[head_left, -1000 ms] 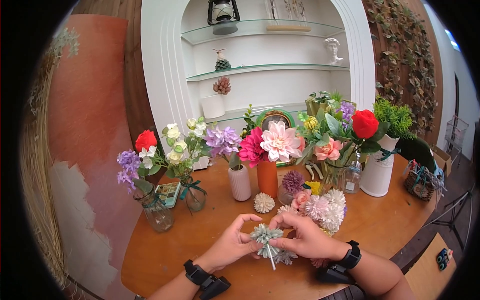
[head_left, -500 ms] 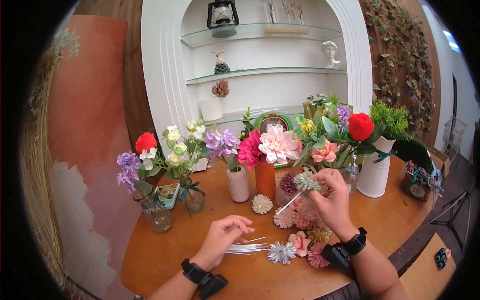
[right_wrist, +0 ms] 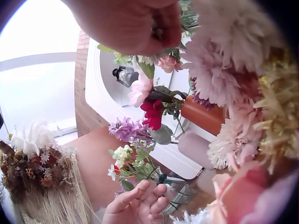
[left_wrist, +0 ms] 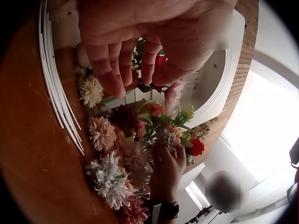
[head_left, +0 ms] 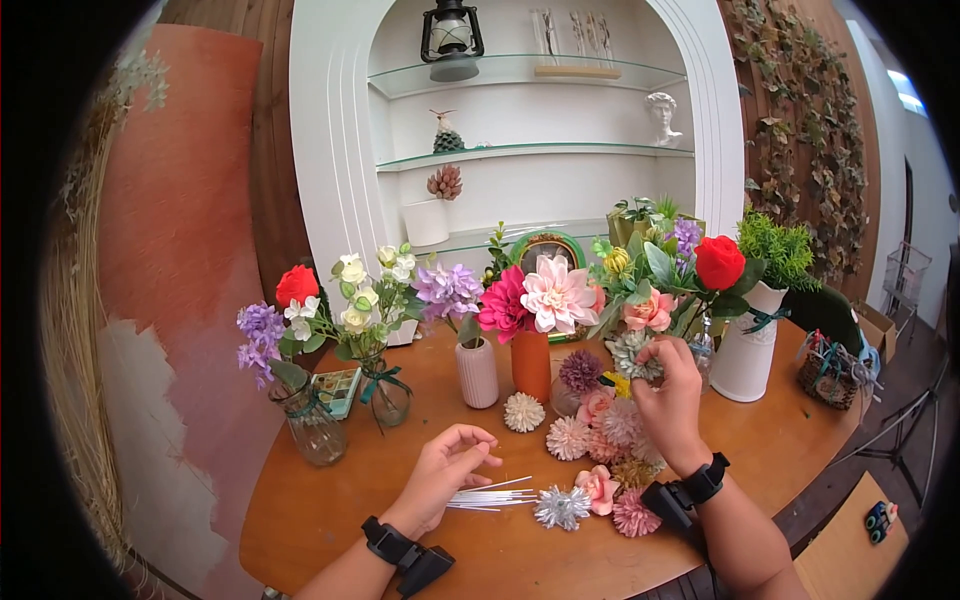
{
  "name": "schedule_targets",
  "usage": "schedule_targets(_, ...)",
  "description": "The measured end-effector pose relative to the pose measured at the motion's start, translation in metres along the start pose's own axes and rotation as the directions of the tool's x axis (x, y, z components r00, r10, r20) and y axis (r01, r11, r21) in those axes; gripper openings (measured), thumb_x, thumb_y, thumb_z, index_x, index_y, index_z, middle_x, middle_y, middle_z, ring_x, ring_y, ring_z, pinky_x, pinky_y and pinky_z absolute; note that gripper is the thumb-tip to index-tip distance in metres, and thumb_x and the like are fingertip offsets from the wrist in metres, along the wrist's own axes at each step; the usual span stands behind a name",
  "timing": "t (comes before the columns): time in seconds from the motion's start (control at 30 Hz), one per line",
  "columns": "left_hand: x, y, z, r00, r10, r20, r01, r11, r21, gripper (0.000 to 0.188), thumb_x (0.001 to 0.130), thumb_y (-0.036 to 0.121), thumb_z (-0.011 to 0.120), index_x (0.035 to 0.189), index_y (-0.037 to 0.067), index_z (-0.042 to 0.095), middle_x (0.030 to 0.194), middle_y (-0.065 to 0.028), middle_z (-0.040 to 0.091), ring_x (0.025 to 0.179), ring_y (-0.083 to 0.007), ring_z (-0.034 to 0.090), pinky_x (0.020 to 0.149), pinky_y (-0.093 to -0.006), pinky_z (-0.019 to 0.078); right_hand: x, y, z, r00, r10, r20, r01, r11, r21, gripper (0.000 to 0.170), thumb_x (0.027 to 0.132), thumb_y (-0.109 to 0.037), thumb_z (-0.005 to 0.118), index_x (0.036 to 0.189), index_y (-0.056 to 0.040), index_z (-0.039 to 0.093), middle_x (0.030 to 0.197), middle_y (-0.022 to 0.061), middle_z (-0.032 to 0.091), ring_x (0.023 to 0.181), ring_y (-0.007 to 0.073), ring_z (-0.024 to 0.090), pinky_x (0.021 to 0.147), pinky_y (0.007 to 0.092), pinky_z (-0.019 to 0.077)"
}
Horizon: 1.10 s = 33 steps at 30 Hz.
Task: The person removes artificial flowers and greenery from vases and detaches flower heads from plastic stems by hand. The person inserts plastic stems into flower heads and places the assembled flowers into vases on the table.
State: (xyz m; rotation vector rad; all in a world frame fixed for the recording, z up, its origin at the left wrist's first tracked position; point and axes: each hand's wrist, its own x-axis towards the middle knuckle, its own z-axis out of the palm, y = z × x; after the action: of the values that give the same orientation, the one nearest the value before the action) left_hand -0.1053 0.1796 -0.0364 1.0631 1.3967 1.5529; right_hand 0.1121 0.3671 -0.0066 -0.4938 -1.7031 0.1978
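Note:
With thumb and fingertips my right hand (head_left: 672, 400) pinches a pale grey-green artificial flower (head_left: 632, 352) at the glass vase behind the flower pile. Its stem is hidden; in the right wrist view the curled fingers (right_wrist: 166, 28) cover most of the grip. My left hand (head_left: 447, 475) hovers with relaxed, slightly bent fingers beside a bundle of thin white sticks (head_left: 490, 497), holding nothing. Between the hands lie loose flower heads: a silver one (head_left: 563, 508), a pink rose (head_left: 597, 489), a dusty pink one (head_left: 635, 513) and a pale peach one (head_left: 568, 438).
An orange vase (head_left: 531, 365) and a ribbed pink vase (head_left: 476, 375) stand at the back. Two glass vases with flowers, one a glass jar (head_left: 316, 432), are on the left. At the right are a white pitcher (head_left: 745, 365) and a wicker basket (head_left: 830, 375).
My right hand has carried the grey-green flower from in front of me up and right to the vase. The left hand has let go of it and drawn back, uncovering the white sticks.

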Motion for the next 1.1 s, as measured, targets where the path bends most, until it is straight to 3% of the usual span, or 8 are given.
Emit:
schedule_targets(0.13, 0.000, -0.001, 0.000, 1.000, 0.002, 0.004, -0.002, 1.000, 0.000, 0.016, 0.099, 0.016, 0.057, 0.112, 0.006, 0.056, 0.114, -0.0054, 0.061, 0.100, -0.0143, 0.063, 0.077, -0.0273, 0.0540, -0.003, 0.006, 0.005, 0.997, 0.014, 0.071, -0.014, 1.000, 0.003, 0.029, 0.068, 0.010, 0.062, 0.093, -0.0020, 0.057, 0.100, 0.0145, 0.058, 0.089, 0.0336, 0.061, 0.072, 0.0375, 0.0512)
schedule_targets(0.3, 0.000, 0.000, 0.001, 1.000, 0.003, 0.013, -0.003, 1.000, 0.002, 0.017, 0.099, 0.016, 0.057, 0.112, 0.006, 0.056, 0.113, -0.0057, 0.061, 0.100, -0.0143, 0.064, 0.077, -0.0270, 0.0540, -0.004, 0.004, 0.006, 0.948, 0.177, 0.265, -0.231, 0.954, 0.189, 0.027, 0.074, 0.006, 0.067, 0.099, -0.0011, 0.059, 0.106, 0.0103, 0.060, 0.084, 0.0173, 0.065, 0.070, 0.0277, 0.0569)
schedule_targets(0.4, 0.000, -0.001, 0.000, 1.000, 0.009, 0.019, -0.009, 1.000, 0.001, 0.017, 0.099, 0.016, 0.057, 0.113, 0.006, 0.055, 0.113, -0.0061, 0.061, 0.100, -0.0144, 0.064, 0.077, -0.0269, 0.0540, -0.003, -0.003, 0.005, 0.926, 0.219, 0.309, -0.315, 0.898, 0.307, 0.025, 0.076, 0.006, 0.067, 0.099, -0.0005, 0.058, 0.105, 0.0094, 0.060, 0.080, 0.0152, 0.064, 0.070, 0.0267, 0.0564)
schedule_targets(0.53, 0.000, -0.001, 0.000, 1.000, 0.014, 0.026, -0.014, 1.000, 0.003, 0.017, 0.099, 0.015, 0.057, 0.112, 0.006, 0.055, 0.113, -0.0067, 0.061, 0.100, -0.0147, 0.064, 0.077, -0.0269, 0.0541, -0.005, 0.004, 0.009, 0.949, 0.194, 0.249, -0.264, 0.920, 0.290, 0.024, 0.076, 0.003, 0.067, 0.099, -0.0006, 0.059, 0.102, 0.0103, 0.060, 0.078, 0.0168, 0.062, 0.067, 0.0279, 0.0542)
schedule_targets(0.63, 0.000, -0.001, 0.000, 0.999, 0.015, 0.029, -0.015, 1.000, 0.005, 0.017, 0.099, 0.016, 0.057, 0.112, 0.006, 0.056, 0.113, -0.0068, 0.061, 0.100, -0.0147, 0.064, 0.077, -0.0269, 0.0542, -0.003, 0.007, 0.007, 0.975, 0.154, 0.163, -0.181, 0.970, 0.163, 0.022, 0.077, 0.000, 0.067, 0.097, -0.0002, 0.059, 0.101, 0.0116, 0.059, 0.077, 0.0194, 0.060, 0.067, 0.0303, 0.0520)
schedule_targets(0.8, 0.001, -0.003, -0.001, 0.999, 0.018, 0.032, -0.018, 1.000, -0.002, 0.017, 0.098, 0.014, 0.057, 0.112, 0.005, 0.056, 0.112, -0.0068, 0.062, 0.099, -0.0146, 0.064, 0.076, -0.0270, 0.0545, -0.001, 0.007, 0.004, 0.992, 0.104, 0.076, -0.111, 0.990, 0.087, 0.021, 0.077, 0.000, 0.066, 0.097, 0.0008, 0.059, 0.103, 0.0135, 0.060, 0.084, 0.0252, 0.062, 0.072, 0.0332, 0.0516)
schedule_targets(1.03, 0.001, -0.002, -0.001, 1.000, 0.015, 0.026, -0.014, 1.000, -0.008, 0.016, 0.098, 0.013, 0.058, 0.112, 0.005, 0.056, 0.111, -0.0066, 0.062, 0.098, -0.0144, 0.064, 0.075, -0.0267, 0.0547, -0.008, 0.018, 0.013, 0.977, 0.091, 0.191, -0.130, 0.970, 0.203, 0.030, 0.079, 0.002, 0.067, 0.108, 0.0011, 0.057, 0.113, 0.0155, 0.058, 0.095, 0.0280, 0.064, 0.080, 0.0343, 0.0546)
schedule_targets(1.1, 0.001, -0.003, -0.001, 1.000, 0.013, 0.028, -0.013, 1.000, -0.007, 0.016, 0.098, 0.013, 0.058, 0.112, 0.005, 0.056, 0.111, -0.0066, 0.062, 0.098, -0.0144, 0.064, 0.075, -0.0267, 0.0547, -0.009, 0.018, 0.013, 0.954, 0.143, 0.262, -0.206, 0.951, 0.231, 0.034, 0.081, 0.001, 0.067, 0.114, 0.0015, 0.057, 0.119, 0.0157, 0.056, 0.097, 0.0278, 0.065, 0.083, 0.0339, 0.0569)
